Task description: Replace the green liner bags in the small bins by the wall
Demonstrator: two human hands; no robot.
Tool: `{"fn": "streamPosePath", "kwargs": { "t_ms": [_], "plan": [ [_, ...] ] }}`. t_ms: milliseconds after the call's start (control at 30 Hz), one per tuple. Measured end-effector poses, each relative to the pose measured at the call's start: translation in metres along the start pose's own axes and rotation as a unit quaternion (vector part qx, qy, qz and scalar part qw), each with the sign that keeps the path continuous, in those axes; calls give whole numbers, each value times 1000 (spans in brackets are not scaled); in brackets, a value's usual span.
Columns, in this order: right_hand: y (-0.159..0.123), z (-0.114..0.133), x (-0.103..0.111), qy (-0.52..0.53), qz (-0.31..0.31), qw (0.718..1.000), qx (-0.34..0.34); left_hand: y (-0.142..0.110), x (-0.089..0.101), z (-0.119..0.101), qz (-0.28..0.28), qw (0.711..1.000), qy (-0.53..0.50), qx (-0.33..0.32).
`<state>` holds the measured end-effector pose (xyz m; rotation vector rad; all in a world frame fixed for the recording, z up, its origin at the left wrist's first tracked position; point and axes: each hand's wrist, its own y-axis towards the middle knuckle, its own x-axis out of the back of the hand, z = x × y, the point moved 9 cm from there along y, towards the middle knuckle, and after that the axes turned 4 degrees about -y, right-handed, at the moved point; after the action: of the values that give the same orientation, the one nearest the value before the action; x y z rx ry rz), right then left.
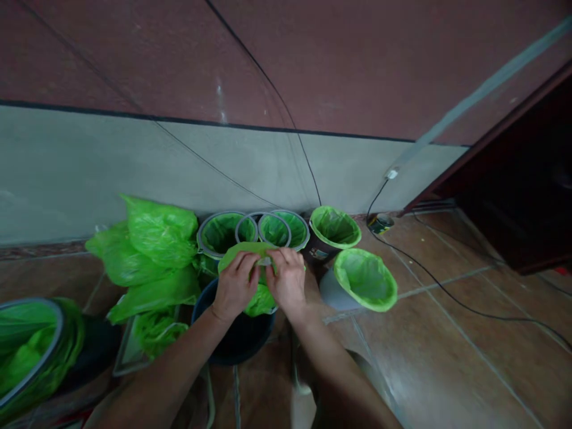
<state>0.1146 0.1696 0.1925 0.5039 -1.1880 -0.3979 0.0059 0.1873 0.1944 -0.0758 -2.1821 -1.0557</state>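
Both my hands pinch the top edge of a green plastic bag held over a dark round bin on the floor. My left hand grips the bag's rim on the left, fingers closed. On the right, my right hand grips the same rim, fingers closed. The bag hangs down between my hands into the bin's mouth. Just behind my hands stand several small bins lined with green bags.
More lined bins stand to the right and one at the far left. Loose green bags are heaped at the left. Black cables cross the tiled floor. A dark cabinet stands at the right by the wall.
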Motion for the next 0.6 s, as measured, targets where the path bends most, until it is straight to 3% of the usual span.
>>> {"fn": "streamPosePath", "kwargs": {
  "t_ms": [200,433,600],
  "plan": [
    [2,-10,18,8,-62,998,4,-3,-9,12,20,1000,7,19],
    [4,-57,38,56,-132,986,-84,8,25,51,-16,994,-15,105],
    [4,-66,37,61,-126,984,-113,13,18,40,49,985,-125,112]
  ]
}}
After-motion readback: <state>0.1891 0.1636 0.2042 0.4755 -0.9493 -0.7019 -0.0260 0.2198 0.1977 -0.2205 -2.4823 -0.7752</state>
